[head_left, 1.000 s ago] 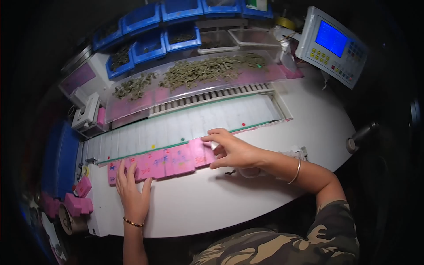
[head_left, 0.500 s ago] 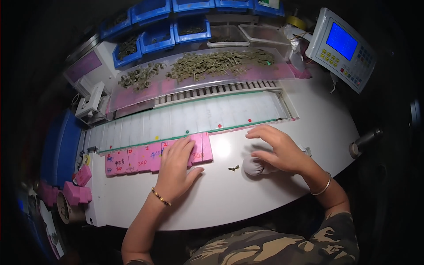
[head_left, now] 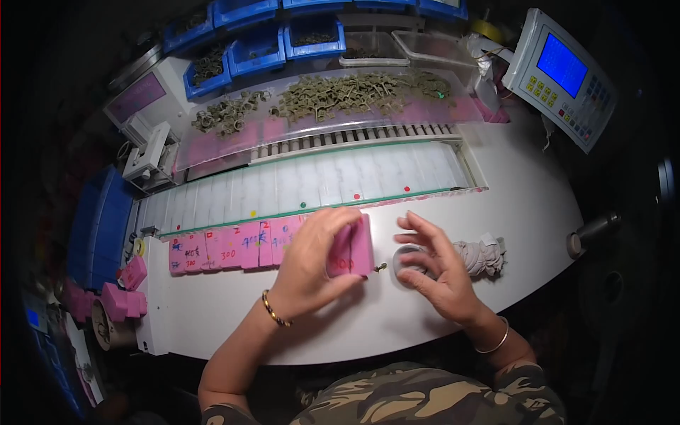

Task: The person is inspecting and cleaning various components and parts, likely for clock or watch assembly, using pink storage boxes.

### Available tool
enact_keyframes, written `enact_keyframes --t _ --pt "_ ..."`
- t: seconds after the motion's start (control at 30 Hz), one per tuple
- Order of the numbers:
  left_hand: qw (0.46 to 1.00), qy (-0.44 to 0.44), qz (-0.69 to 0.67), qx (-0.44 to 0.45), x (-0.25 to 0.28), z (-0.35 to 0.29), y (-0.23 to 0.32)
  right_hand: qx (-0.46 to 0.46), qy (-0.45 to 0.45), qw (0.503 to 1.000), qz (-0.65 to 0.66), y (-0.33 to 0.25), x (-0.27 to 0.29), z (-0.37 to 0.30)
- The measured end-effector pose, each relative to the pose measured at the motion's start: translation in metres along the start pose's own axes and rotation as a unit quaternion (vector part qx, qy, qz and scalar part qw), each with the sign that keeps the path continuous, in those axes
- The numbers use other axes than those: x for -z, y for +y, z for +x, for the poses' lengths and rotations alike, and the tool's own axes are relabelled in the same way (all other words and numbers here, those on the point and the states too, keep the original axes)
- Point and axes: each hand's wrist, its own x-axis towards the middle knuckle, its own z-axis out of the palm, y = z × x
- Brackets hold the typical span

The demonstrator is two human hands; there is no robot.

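Note:
My left hand (head_left: pixel 315 262) grips a pink block (head_left: pixel 352 248) at the right end of a row of pink blocks (head_left: pixel 227 249) with handwritten marks, lifting it on edge off the white table (head_left: pixel 297 326). My right hand (head_left: pixel 435 269) hovers with fingers spread just to the right of that block, over a small round clear dish (head_left: pixel 409 261). A tiny dark piece (head_left: pixel 381 268) lies on the table between the hands. A grey rag (head_left: pixel 483 253) lies beyond the right hand.
Behind the row runs a white slotted conveyor (head_left: pixel 319 180), then a tray heaped with olive-green parts (head_left: pixel 354 92) and blue bins (head_left: pixel 262 42). A control panel with a blue screen (head_left: pixel 563 74) stands at the right. More pink blocks (head_left: pixel 120 294) lie at the left edge.
My left hand slid right along the pink row and took hold of the end block, tipping it up. My right hand pulled back from the row to the round dish.

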Motion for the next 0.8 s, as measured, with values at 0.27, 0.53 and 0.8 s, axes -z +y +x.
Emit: enact_keyframes --t 0.27,0.53,0.8 --pt "0.998 0.048 -0.001 0.046 -0.017 -0.027 0.051 -0.157 -0.119 0.892 0.407 0.024 -0.037 0.000" --pt "0.952 0.173 -0.148 0.205 -0.060 -0.053 0.071 0.079 -0.074 0.993 0.044 0.017 -0.050 -0.003" --pt "0.949 0.149 -0.190 0.201 -0.058 -0.064 0.072 0.056 -0.084 0.993 0.065 0.023 -0.056 -0.008"
